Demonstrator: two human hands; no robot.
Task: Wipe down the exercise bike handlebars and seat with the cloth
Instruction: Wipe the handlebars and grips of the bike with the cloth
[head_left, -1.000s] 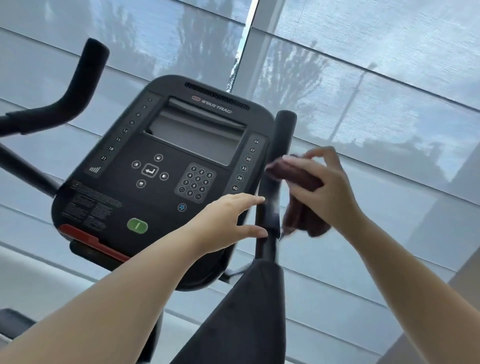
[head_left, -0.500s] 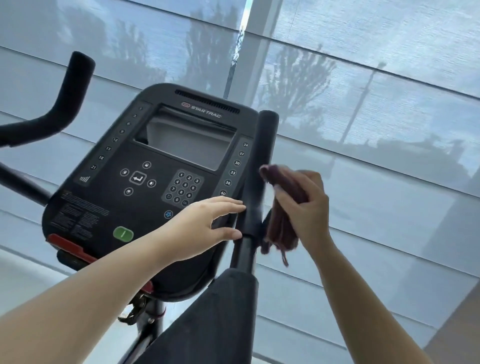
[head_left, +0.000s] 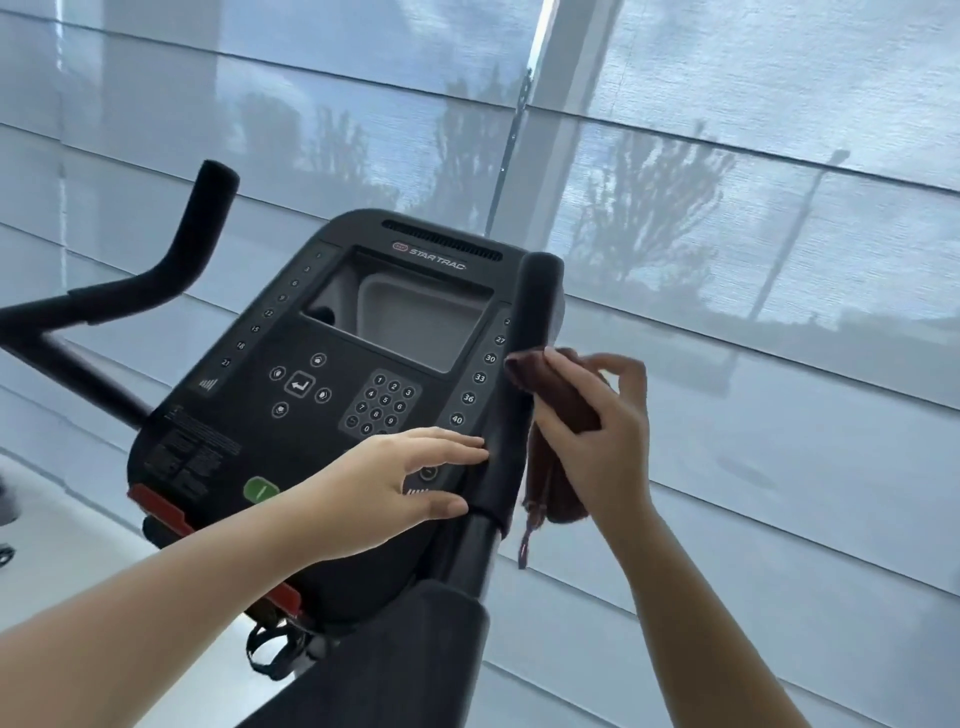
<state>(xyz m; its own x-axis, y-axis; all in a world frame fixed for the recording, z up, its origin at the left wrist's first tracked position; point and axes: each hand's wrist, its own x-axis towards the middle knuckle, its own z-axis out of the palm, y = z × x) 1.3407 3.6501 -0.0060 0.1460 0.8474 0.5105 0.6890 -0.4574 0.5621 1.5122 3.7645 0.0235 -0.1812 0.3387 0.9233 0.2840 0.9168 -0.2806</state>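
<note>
**Head view, wiping of the right grip.** The right hand (head_left: 608, 452) pinches a folded dark maroon cloth (head_left: 553, 488). Its thumb and fingers are curled over the upper fold, while one finger stands raised and apart. The cloth lies against the right flank of the black foam-covered right handlebar grip (head_left: 535, 306), and its lower end, with a loose thread, hangs beside the grip's base.

The grip's long axis runs nearly upright, leaning a little to the right toward its rounded top. The coming stroke therefore appears to run along that axis, and the bare foam above the cloth looks like the stretch left to cover. The right hand is the nearer one for this work, since the grip lies directly to its left.

The left hand (head_left: 395, 483) is spread, its fingers straight, reaching over the lower edge of the dark grey console with keypad (head_left: 332, 395). Its fingertips lie at the grip's left flank, though whether they touch it cannot be told.

The black curved left handlebar (head_left: 192, 244) stands well apart and untouched. No seat can be identified. A dark padded shape (head_left: 395, 654) is cut off at the lower edge, and its nature is unclear. The far side of the right grip is hidden. Pale translucent window blinds (head_left: 727, 130) fill the background.
</note>
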